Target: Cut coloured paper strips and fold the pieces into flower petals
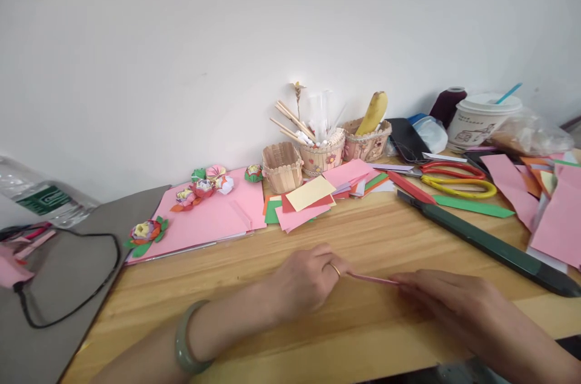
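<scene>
Clock centred on the strip, 12 toward the wall.

Strip (373, 279): pink, held edge-on just over the near part of the table (181, 278), between the hands. Left hand (303, 282) at 9 o'clock, fingers curled and closed on one end. Right hand (454, 298) at 3 o'clock, fingers long and nearly together, tips pinching the other end; thumb hidden. No visible gap in either grip.

Step, as judged: handling one paper piece, perhaps pressing or straightening it. Folded or single layer: cannot tell from the edge.

Next move would call for a light, even pinch at both ends, with the edges lined up before any crease is pressed; hard pulling could tear or kink it.

Around: cards (308, 195) overlapping at 11; flowers (145, 231) at 10, some on a pink sheet (213, 228); scissors (429, 180) at 1; cutter (490, 244) between 2 and 3, apart from the right hand.
</scene>
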A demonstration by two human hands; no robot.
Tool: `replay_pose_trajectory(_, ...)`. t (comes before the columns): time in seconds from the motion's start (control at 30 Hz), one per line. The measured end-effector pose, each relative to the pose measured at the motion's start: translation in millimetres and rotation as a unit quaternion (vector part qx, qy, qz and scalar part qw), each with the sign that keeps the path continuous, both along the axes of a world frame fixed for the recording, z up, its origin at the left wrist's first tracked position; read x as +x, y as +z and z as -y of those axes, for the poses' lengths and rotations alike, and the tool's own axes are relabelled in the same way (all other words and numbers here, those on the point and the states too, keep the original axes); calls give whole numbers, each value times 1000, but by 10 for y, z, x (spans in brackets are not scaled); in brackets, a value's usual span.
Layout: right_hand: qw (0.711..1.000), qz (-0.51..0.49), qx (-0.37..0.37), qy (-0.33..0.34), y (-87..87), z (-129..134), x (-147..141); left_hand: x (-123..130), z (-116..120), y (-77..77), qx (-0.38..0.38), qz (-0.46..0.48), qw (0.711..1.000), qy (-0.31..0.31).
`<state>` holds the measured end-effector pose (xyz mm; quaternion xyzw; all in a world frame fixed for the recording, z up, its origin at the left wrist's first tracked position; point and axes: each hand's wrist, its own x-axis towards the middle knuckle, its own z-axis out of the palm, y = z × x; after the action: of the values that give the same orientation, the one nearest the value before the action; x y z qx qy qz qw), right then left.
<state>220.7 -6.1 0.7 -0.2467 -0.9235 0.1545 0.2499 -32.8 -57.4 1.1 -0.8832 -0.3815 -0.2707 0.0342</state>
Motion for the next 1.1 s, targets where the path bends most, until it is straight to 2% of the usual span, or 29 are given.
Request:
replay_pose_trajectory(0.07, 999, -17, 5, -32, 42, -84, 31, -20, -21, -8, -26, 41, 998, 40)
replay_pose_trajectory(0.17, 992, -40, -21, -114, 132, -230, 85, -30, -34, -7, -48, 59, 992, 105)
replay_pose_trajectory(0.27, 979, -61, -67, -184, 260, -330, -6, 2, -7, 0, -65, 39, 992, 98)
replay_pose_trajectory(0.33, 978, -72, -95, -169, 350, -350, -224, 37, 23, -6, -82, -13, 996, 43)
replay_pose_trajectory(0.43, 987, -30, -135, -86, 448, -329, -743, 71, 59, -29, -86, -91, 992, -24)
replay_pose_trajectory(0.53, 992, 0, -123, -18, 468, -316, -1267, 65, 64, -60, -76, -104, 991, -22)
replay_pose_trajectory(0.63, 997, 16, -80, -1, 408, -398, -1550, 45, 53, -84, -69, -105, 992, -5)
replay_pose_trajectory(0.77, 999, 46, 19, -12, 250, -659, -1521, 41, 43, -88, -54, -113, 992, -7)
replay_pose_trajectory(0.87, 993, 86, 76, 20, 153, -818, -1402, 48, 45, -66, -65, -116, 991, -9)
replay_pose_trajectory(1.0, 983, 118, 131, 51, 131, -839, -1333, 48, 51, -51, -67, -117, 991, -10)
replay_pose_trajectory(1.1, 980, 114, 165, 24, 155, -808, -1351, 40, 43, -76, -52, -111, 992, -10)
